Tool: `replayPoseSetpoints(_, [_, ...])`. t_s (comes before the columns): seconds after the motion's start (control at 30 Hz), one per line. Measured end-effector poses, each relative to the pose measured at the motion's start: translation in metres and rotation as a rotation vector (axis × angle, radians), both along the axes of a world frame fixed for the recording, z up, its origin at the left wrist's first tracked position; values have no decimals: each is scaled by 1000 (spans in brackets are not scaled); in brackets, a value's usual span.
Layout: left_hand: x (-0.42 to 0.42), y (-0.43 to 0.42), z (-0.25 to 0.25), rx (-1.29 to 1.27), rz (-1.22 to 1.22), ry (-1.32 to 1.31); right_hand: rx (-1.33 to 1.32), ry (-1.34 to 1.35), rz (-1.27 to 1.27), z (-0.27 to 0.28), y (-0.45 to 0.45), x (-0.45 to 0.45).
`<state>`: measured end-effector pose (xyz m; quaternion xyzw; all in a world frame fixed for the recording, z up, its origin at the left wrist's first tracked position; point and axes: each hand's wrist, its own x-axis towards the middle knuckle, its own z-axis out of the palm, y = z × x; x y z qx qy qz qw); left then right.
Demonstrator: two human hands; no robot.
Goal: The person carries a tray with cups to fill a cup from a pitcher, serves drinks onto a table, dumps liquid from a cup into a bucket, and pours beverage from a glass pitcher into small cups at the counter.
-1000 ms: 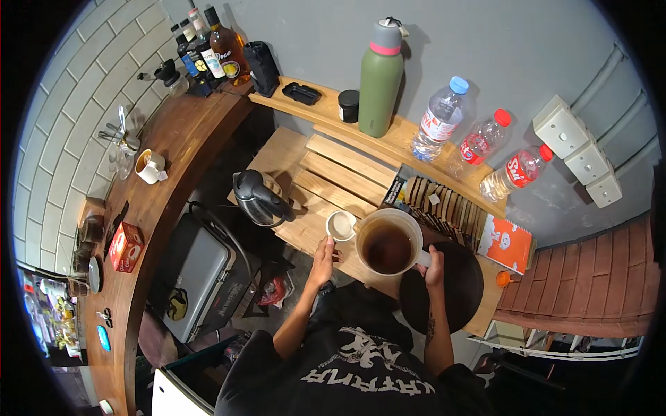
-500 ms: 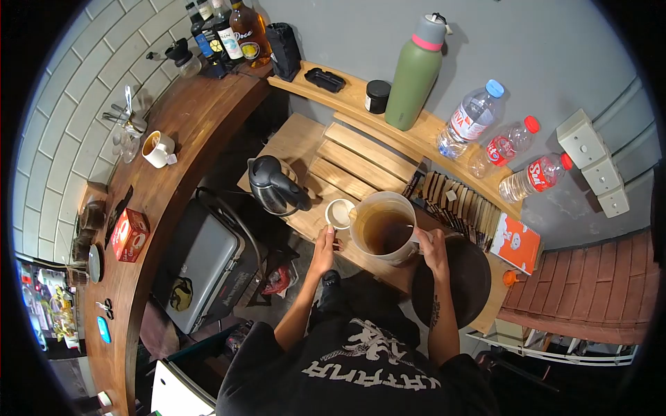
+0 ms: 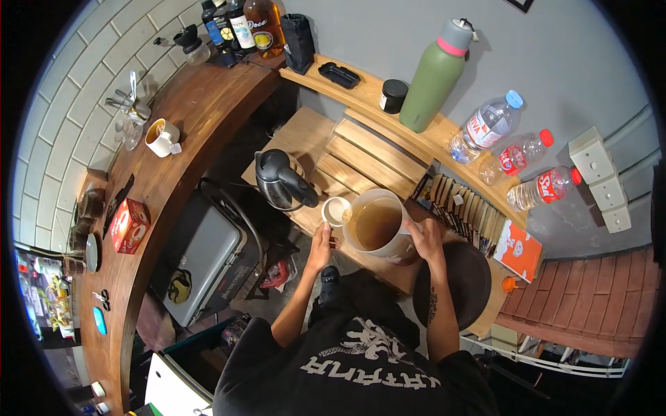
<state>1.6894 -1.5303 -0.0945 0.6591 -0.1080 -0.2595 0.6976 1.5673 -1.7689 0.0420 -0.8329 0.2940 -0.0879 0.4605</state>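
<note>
- Evidently both hands are busy over the wooden table (image 3: 392,272), their fingertips turned towards each other with 2 vessels between and just beyond them.
- The left hand (image 3: 320,249) has its fingers curled and drawn together, closed on the near side of a small white cup (image 3: 336,211); which part they pinch is too small for me to tell.
- That cup sits just past the left fingertips, its pale inside facing up.
- The right hand (image 3: 426,244) has its fingers wrapped around the handle of a big translucent pitcher (image 3: 377,225), bunched rather than spread.
- The pitcher lies to the left of the right fingers, tipped towards the cup, brown liquid inside and its lip right at the cup's rim; I can't tell whether any liquid is running across.
- Beyond the left fingers, a little to their left, stands a black kettle (image 3: 281,180).
- Past the right fingers, a row of books (image 3: 461,208) stands near the wall, and an orange notebook (image 3: 517,251) lies well to their right.
- Closer in, a dark round disc (image 3: 454,284) lies to the right of and behind the right fingers.
- Farther beyond both sets of fingers, a ledge (image 3: 444,132) holds a green flask (image 3: 433,83) and 3 clear bottles (image 3: 485,130), 1 capped blue and 2 capped red.
- Well left of the left fingers, a curved counter (image 3: 163,187) bears a white mug (image 3: 164,139) and a red box (image 3: 130,227).
</note>
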Motion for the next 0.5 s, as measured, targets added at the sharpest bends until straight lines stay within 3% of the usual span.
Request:
replayPoseSetpoints(0.2, [-1, 3, 0, 6, 22, 45, -129, 22, -28, 0, 3, 8])
replayPoseSetpoints(0.43, [-4, 5, -12, 4, 47, 89, -137, 143, 15, 0, 7, 17])
replayPoseSetpoints(0.5, [-4, 5, -15, 4, 50, 86, -34, 205, 66, 9, 11, 19])
